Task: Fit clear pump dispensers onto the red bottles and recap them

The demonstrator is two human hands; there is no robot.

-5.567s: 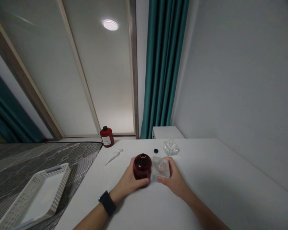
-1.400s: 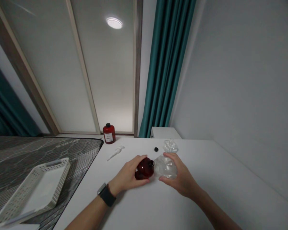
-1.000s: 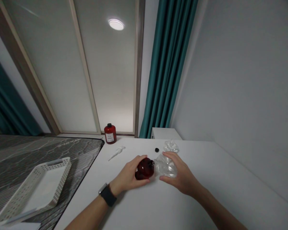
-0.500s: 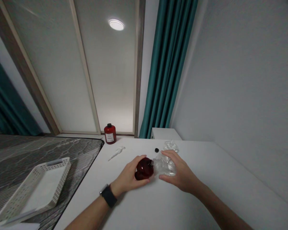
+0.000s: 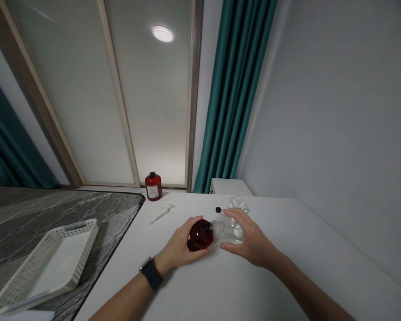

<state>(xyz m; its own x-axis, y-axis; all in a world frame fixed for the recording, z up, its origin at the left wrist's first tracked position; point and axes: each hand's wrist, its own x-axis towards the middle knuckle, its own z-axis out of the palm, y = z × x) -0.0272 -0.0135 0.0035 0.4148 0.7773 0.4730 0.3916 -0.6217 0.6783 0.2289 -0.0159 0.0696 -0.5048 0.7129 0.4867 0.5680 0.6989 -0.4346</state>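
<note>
My left hand (image 5: 180,243) is wrapped round a dark red bottle (image 5: 200,235), which is tipped over with its mouth toward the right. Fingers and thumb of my right hand (image 5: 243,236) close on a clear, crinkled plastic container (image 5: 227,229); whether it is a bottle or a bag I cannot tell. The red bottle's neck meets the left end of the clear plastic, and the join is hard to make out. Just beyond lies a small black cap (image 5: 218,209), close to a crumpled piece of clear plastic (image 5: 238,203).
At the far left of the white table (image 5: 200,294) stands a second red bottle (image 5: 153,187) with a label and black cap. A white pump head (image 5: 162,213) lies nearer. A white perforated basket (image 5: 50,265) sits on the grey surface to the left.
Both hands stay almost where they were. My right hand and the clear plastic have shifted very slightly left, toward the red bottle.
</note>
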